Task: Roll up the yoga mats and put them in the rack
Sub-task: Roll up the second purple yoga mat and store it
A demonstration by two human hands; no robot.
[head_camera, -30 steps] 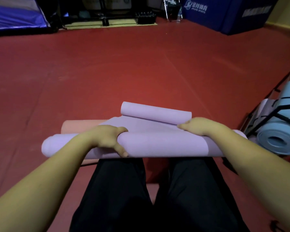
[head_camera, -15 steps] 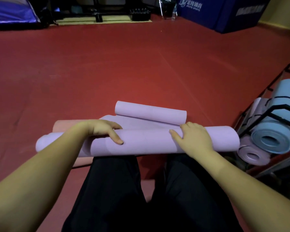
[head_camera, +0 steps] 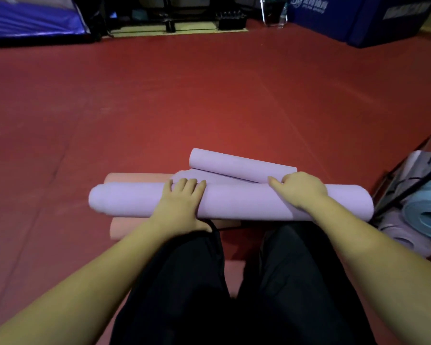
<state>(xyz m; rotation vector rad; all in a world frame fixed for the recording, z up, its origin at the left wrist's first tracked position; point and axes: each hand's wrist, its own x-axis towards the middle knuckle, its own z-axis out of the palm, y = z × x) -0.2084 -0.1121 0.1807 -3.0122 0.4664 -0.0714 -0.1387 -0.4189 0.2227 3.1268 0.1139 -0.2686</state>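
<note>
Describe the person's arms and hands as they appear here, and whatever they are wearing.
Both forearms are bare up to the edge of the frame, with no sleeves in sight. The left hand and right hand wear no gloves, and no rings, watch or wristband show. Below them, the legs are in black trousers.

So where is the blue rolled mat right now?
In the head view, the blue mat sits in the rack at the far right, just beyond the purple roll's right end.
</note>
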